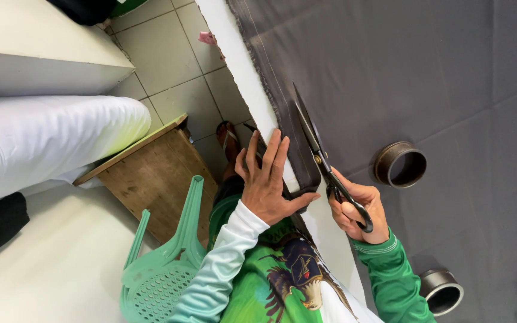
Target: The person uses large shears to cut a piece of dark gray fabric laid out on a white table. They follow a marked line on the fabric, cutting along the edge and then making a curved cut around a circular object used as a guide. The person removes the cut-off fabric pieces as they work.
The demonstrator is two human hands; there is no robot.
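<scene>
A large dark grey fabric (426, 78) lies spread over a white table (240, 66). My right hand (357, 209) grips black scissors (318, 152); their blades point away from me, along the strip near the fabric's edge. My left hand (265, 179) holds the cut strip of fabric at the table's edge, fingers flat on top and thumb underneath. The two hands are close together, with the strip between them.
Two dark metal rings (400, 164) (441, 291) rest on the fabric to the right of the scissors. A green plastic chair (163, 269), a wooden box (151, 173) and a roll of white fabric (49, 143) stand left of me on the tiled floor (169, 66).
</scene>
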